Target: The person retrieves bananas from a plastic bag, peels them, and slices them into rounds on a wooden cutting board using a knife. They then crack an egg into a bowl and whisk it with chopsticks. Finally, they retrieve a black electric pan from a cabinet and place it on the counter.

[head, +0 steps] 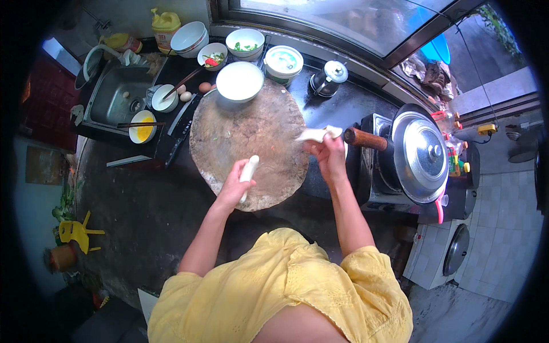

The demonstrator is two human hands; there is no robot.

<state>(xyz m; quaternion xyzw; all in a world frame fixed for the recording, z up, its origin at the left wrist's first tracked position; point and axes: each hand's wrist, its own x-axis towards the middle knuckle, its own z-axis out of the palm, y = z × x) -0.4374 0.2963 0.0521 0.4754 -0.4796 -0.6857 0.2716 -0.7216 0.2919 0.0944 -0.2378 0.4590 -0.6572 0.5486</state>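
Observation:
My left hand (235, 182) is closed around a pale, smooth piece of dough (249, 171) shaped like a short roll, over the near edge of a round wooden board (248, 141). Beyond the board's right edge, my right hand (328, 154) grips another pale piece of dough (318, 134), irregular and blurred, beside the wooden handle (368, 138) of a pan. A white bowl of what looks like flour (240, 81) stands on the board's far part. Part of a pale round item shows just behind my right hand.
A lidded pan (422, 148) sits on the stove at right. A cleaver-like knife (182, 122) lies left of the board, near eggs (204, 87) and a bowl of beaten egg (142, 128). Behind stand a white tub (283, 64), a metal pot (329, 79) and bowls of chopped vegetables (213, 59). A sink (116, 92) is farther left.

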